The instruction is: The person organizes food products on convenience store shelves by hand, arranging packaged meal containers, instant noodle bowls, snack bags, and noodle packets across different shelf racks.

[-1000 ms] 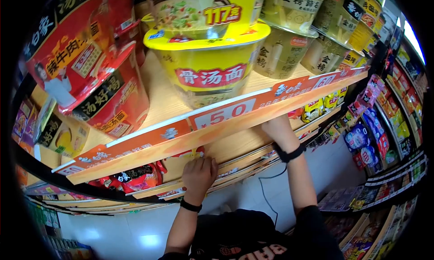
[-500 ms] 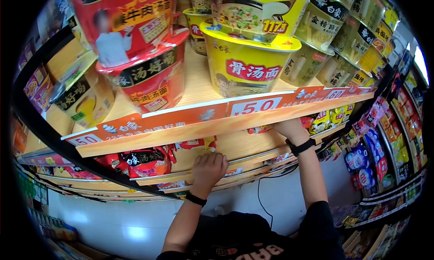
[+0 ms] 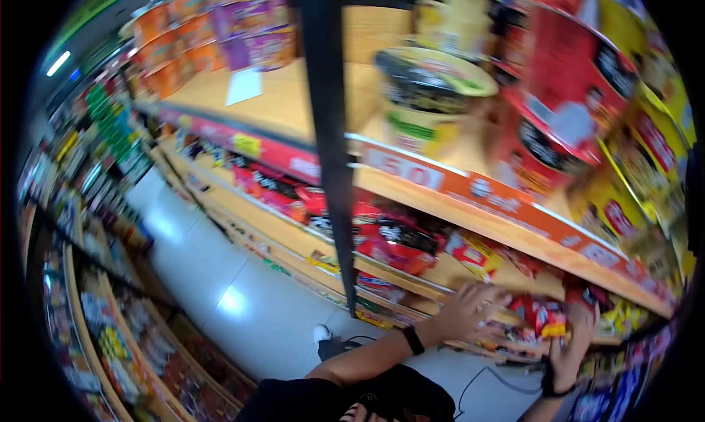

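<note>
My right hand (image 3: 574, 343) grips a red and yellow packet of instant noodles (image 3: 540, 313) at the front of the lower shelf; motion blurs its fingers. To the packet's left, my left hand (image 3: 470, 312) is held with its fingers stretched toward it, apart from it and holding nothing. Beyond my left hand a red and yellow packet (image 3: 474, 253) lies on the same shelf. Further left are dark red noodle packets (image 3: 400, 242). Above my hands runs the orange price strip (image 3: 470, 187) of the upper shelf.
Red noodle tubs (image 3: 551, 139) and a yellow-lidded tub (image 3: 433, 91) stand on the upper shelf. A black upright post (image 3: 328, 128) divides the shelving. To the left, a tiled aisle floor (image 3: 235, 290) runs between shelves. A dark cable (image 3: 477, 385) lies on the floor.
The view has swung left, bringing the aisle in. My right hand has come out from under the upper shelf with a red packet. My left hand has opened from a curled pose.
</note>
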`<action>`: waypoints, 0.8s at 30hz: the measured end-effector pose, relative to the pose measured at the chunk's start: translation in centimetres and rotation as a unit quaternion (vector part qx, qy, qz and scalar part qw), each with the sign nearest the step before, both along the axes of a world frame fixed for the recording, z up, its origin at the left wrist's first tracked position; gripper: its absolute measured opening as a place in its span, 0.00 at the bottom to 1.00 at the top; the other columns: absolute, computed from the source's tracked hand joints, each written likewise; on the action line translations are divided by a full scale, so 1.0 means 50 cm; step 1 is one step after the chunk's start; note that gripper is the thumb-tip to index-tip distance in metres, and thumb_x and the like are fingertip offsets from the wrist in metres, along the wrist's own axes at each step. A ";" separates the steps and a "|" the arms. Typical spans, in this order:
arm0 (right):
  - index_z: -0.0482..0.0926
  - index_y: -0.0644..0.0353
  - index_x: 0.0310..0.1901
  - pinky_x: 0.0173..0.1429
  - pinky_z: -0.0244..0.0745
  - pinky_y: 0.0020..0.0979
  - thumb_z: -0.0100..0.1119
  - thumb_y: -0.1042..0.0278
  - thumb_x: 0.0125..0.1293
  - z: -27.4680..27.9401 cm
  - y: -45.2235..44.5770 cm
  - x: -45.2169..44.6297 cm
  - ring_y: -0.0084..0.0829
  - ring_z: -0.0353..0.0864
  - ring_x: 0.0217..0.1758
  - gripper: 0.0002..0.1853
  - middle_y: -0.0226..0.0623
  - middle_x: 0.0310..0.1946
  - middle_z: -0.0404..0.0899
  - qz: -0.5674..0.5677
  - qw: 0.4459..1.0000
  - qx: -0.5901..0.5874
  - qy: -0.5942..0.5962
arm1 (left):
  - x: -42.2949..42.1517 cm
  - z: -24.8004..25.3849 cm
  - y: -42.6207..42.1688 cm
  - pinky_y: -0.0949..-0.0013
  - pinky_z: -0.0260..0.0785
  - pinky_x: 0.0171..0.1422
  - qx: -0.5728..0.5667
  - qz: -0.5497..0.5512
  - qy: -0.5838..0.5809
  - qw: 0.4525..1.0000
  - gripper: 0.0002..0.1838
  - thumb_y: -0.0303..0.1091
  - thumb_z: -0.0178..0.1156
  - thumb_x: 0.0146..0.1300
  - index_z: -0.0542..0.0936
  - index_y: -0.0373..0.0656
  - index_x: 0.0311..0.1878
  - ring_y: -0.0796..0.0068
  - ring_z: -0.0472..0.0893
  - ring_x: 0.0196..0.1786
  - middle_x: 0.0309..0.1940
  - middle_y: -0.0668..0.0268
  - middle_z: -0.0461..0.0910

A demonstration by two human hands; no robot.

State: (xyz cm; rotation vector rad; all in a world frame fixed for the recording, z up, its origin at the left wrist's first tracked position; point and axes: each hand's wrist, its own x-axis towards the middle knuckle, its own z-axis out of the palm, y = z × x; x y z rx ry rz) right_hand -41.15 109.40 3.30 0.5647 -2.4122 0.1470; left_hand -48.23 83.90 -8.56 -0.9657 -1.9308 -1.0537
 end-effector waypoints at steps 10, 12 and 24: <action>0.80 0.62 0.51 0.65 0.68 0.52 0.58 0.58 0.66 -0.067 -0.292 0.010 0.50 0.80 0.54 0.18 0.45 0.48 0.82 0.267 0.947 -0.082 -0.161 | 0.186 0.001 -0.258 0.57 0.66 0.65 -0.022 0.009 -0.115 0.993 0.35 0.40 0.68 0.56 0.70 0.50 0.68 0.61 0.74 0.62 0.64 0.61 0.72; 0.80 0.61 0.51 0.65 0.69 0.49 0.61 0.61 0.63 -0.077 -0.386 -0.005 0.46 0.81 0.54 0.18 0.43 0.47 0.83 0.311 0.930 -0.089 -0.173 | 0.211 0.002 -0.341 0.62 0.67 0.63 -0.053 0.037 -0.202 0.977 0.36 0.34 0.67 0.51 0.71 0.49 0.68 0.60 0.76 0.59 0.63 0.63 0.73; 0.76 0.64 0.51 0.70 0.60 0.50 0.65 0.73 0.50 -0.125 -0.975 -0.111 0.50 0.71 0.61 0.23 0.50 0.57 0.72 0.325 0.901 -0.165 -0.234 | 0.163 0.035 -1.011 0.66 0.73 0.54 0.332 0.278 -0.228 0.872 0.25 0.18 0.67 0.51 0.74 0.39 0.54 0.67 0.80 0.50 0.47 0.61 0.79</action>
